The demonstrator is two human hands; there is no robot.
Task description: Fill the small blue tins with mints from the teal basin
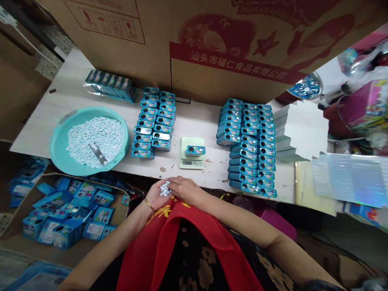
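A small heap of pale blue mint candies [165, 188] lies in the cupped palm of my left hand [156, 195], near the table's front edge. My right hand [186, 190] reaches across from the right, its curled fingertips at the candies; what they pinch, if anything, is hidden. Just beyond both hands, a pale green digital scale [192, 163] carries one small blue box [195, 150] with a dark round hole and a white spot on top. On the left, a turquoise basin [54, 141] holds many loose candies, with a metal scoop [97, 154] lying on them.
Rows of blue boxes stand left [151, 121] and right [251, 149] of the scale. Behind them rises a large carton [206, 76]. Wrapped boxes [109, 85] lie at back left. An open carton [18, 242] of blue packs sits below left. White card stacks [306, 129] stand right.
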